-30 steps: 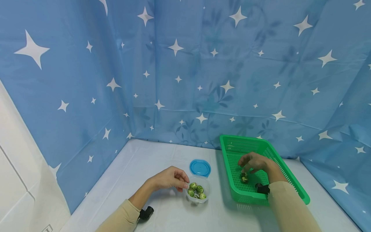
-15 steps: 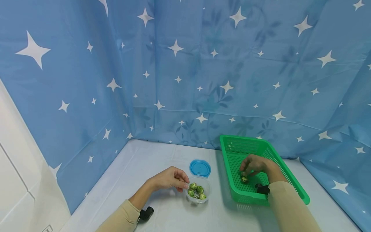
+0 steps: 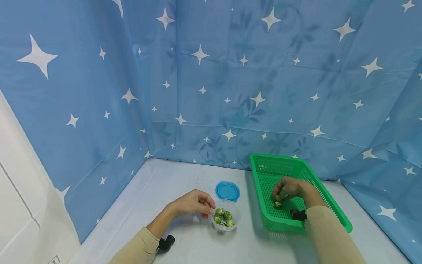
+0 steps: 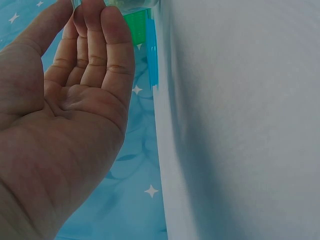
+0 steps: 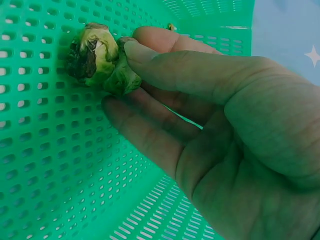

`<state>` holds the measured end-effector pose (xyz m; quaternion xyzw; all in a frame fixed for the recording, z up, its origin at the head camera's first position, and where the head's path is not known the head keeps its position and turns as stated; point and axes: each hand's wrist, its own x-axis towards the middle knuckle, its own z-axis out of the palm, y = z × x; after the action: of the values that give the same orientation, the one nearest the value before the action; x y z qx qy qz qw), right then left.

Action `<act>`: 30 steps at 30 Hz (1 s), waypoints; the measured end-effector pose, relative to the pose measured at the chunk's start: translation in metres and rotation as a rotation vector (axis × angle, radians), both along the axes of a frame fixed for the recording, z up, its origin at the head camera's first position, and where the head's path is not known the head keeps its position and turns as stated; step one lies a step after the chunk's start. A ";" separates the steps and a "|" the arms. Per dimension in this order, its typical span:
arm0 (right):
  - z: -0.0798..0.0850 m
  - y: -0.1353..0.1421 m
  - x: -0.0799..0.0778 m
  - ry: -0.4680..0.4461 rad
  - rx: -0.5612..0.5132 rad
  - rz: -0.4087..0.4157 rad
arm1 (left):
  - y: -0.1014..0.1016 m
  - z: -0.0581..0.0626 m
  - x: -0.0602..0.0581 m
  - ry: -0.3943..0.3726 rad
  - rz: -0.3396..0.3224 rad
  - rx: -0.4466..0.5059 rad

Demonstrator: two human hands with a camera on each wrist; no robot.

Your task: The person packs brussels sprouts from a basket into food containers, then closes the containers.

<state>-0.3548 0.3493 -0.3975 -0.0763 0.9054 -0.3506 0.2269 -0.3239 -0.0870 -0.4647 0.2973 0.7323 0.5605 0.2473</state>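
My left hand [image 3: 195, 204] pinches the near-left rim of a small clear plastic container [image 3: 236, 216]; in the left wrist view its thumb and fingertips meet the container's edge at the top. Several green Brussels sprouts [image 3: 227, 215] lie inside that container. Over in the green basket [image 3: 258, 183], my right hand [image 3: 291, 187] reaches low. Between its thumb and fingers, in the right wrist view, it pinches a green Brussels sprout [image 5: 125, 75]. A second Brussels sprout [image 5: 100, 55], yellowish with dark brown leaves, sits right against the first, by the perforated plastic.
A blue lid [image 3: 228, 191] lies on the white table [image 3: 184, 176] just behind the container. The basket's raised walls surround my right hand. Blue star-patterned cloth [image 3: 217, 110] hangs behind and at both sides of the table.
My right hand has dipped slightly in the basket and its fingers have come together on a Brussels sprout. The left hand and the container have stayed in place.
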 end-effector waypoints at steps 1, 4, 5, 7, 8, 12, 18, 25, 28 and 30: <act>0.000 0.000 0.000 -0.004 -0.001 -0.004 | 0.000 0.000 0.000 0.001 -0.002 -0.001; 0.000 0.000 -0.001 -0.010 0.009 -0.010 | 0.000 -0.001 0.000 0.001 -0.005 0.000; 0.000 0.000 -0.002 -0.011 0.015 -0.010 | 0.000 -0.001 0.000 0.003 -0.005 0.002; 0.000 -0.001 -0.002 -0.013 0.023 -0.009 | 0.000 -0.001 -0.001 0.004 -0.004 0.004; 0.001 -0.001 -0.002 -0.014 0.027 -0.006 | 0.000 -0.001 -0.001 0.004 -0.005 0.006; 0.002 -0.003 -0.001 -0.020 0.038 0.003 | 0.000 -0.002 -0.001 0.005 -0.003 0.006; 0.003 -0.003 0.001 -0.010 0.043 0.014 | 0.000 -0.002 -0.001 0.007 0.003 -0.003; 0.001 -0.001 0.001 0.002 0.030 0.046 | 0.000 -0.003 -0.001 0.003 0.004 -0.004; 0.000 0.000 -0.001 0.009 0.017 0.061 | 0.000 -0.002 -0.001 -0.001 0.005 -0.001; 0.000 0.000 -0.003 0.011 -0.004 0.063 | 0.000 -0.002 -0.001 -0.005 0.008 -0.001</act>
<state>-0.3574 0.3492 -0.3979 -0.1071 0.9030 -0.3446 0.2329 -0.3246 -0.0870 -0.4669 0.2927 0.7331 0.5620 0.2471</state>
